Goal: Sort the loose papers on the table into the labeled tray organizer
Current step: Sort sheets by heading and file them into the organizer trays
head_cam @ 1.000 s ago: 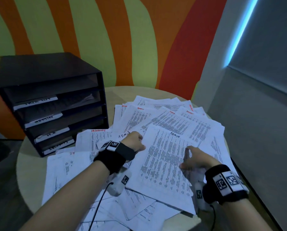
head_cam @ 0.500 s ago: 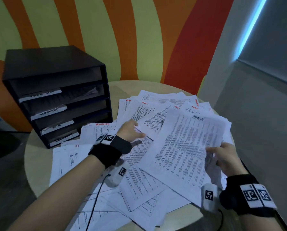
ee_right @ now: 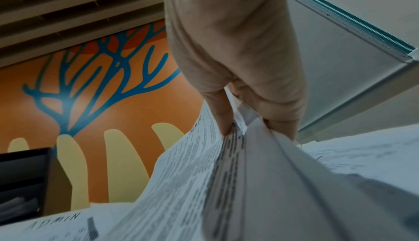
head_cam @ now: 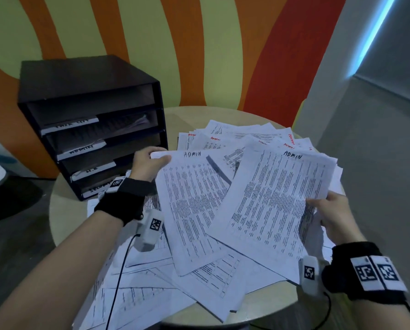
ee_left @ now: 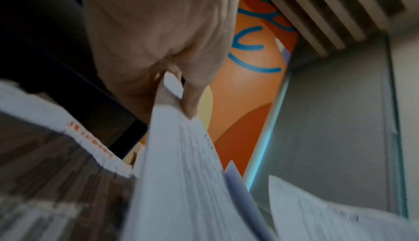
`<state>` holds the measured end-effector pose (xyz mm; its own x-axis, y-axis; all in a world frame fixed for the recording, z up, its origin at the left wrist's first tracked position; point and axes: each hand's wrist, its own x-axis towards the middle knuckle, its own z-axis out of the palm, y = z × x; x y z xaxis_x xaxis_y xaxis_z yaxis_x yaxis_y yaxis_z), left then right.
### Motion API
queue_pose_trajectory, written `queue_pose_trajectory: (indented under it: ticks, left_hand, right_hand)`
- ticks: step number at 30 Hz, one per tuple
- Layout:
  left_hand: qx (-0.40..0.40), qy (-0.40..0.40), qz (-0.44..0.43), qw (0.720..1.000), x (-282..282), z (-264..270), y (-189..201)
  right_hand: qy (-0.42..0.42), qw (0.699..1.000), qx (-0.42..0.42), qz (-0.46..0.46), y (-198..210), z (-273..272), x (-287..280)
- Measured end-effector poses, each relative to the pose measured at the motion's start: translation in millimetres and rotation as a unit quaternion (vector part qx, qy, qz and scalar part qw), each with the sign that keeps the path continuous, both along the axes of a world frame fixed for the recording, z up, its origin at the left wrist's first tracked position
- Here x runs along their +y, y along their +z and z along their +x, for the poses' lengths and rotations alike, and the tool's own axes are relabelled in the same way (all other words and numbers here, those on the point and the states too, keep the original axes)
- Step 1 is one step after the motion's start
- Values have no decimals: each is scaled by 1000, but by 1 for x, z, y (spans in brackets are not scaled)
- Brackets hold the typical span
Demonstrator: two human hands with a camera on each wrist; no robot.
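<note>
My left hand [head_cam: 149,163] pinches the top left corner of a printed sheet headed ADMIN [head_cam: 194,206], lifted above the pile; the left wrist view shows the sheet's edge [ee_left: 179,155] between thumb and fingers [ee_left: 192,90]. My right hand [head_cam: 330,210] grips the right edge of a second ADMIN sheet [head_cam: 275,201], also raised; its thumb [ee_right: 219,114] lies on the paper [ee_right: 186,182]. A black tray organizer [head_cam: 85,91] with white labels stands at the table's back left; its ADMIN tray [head_cam: 80,148] holds papers.
Many loose printed papers [head_cam: 211,282] cover the round beige table [head_cam: 63,210], some overhanging the near edge. A striped orange and green wall stands behind. A grey wall with a blue light strip is on the right.
My left hand has picked up a second ADMIN sheet by its corner and raised it. My right hand's sheet has risen further and shifted right.
</note>
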<state>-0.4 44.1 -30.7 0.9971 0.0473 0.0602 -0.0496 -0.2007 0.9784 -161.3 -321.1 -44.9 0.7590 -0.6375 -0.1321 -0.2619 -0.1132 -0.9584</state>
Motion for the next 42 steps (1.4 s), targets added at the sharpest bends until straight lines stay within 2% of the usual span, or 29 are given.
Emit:
queue_pose_trajectory:
  ticks: [1, 3, 5, 6, 7, 9, 12, 17, 19, 21, 24, 28, 33, 35, 37, 39, 42]
  left_hand:
    - [32, -13, -42, 999, 1, -1, 0]
    - [135, -81, -48, 986, 3, -3, -6]
    - [189, -139, 40, 971, 3, -4, -17]
    - [171, -140, 95, 971, 1, -5, -20]
    - [129, -109, 124, 978, 0, -6, -20]
    - [44, -25, 56, 997, -1, -9, -8]
    - [-69, 41, -75, 994, 17, -7, 26]
    - [-189, 45, -130, 972, 56, -3, 88]
    - [-205, 26, -141, 968, 59, -3, 104]
    - [-189, 1, -127, 974, 49, -6, 110]
    - [-142, -32, -84, 986, 13, -11, 97]
    - [-69, -97, -8, 993, -47, -18, 60]
    - [-7, -133, -69, 989, -104, -22, 22]
    - [-3, -116, -78, 990, -120, -16, 10]
    - [0, -93, -55, 994, -134, -10, 2]
    - [4, -73, -34, 997, -145, -3, -1]
    - [27, -50, 9, 998, -149, 11, -7]
  right_hand:
    - [0, 1000, 0, 4, -1, 1, 0]
    - [1, 1000, -1, 7, 0, 2, 3]
    - [9, 1000, 2, 6, 0, 2, 5]
    - [14, 1000, 1, 8, 0, 2, 5]
    - [19, 1000, 1, 10, 0, 2, 6]
    - [22, 1000, 1, 13, 0, 1, 7]
    - [24, 1000, 0, 11, -1, 1, 6]
    - [22, 1000, 4, -10, -1, 1, 6]
    - [20, 1000, 0, -10, 1, 1, 7]
    - [32, 999, -5, -12, 6, 1, 11]
    - [64, 997, -28, 12, 17, 1, 21]
    - [100, 991, -43, 74, 26, 4, 35]
    - [104, 983, -40, 149, 20, 11, 43]
    - [128, 982, -47, 129, 17, 9, 43]
    - [129, 989, -36, 56, 19, 5, 42]
    - [91, 996, -21, -3, 20, 0, 32]
    - [19, 999, -3, -29, 21, -6, 5]
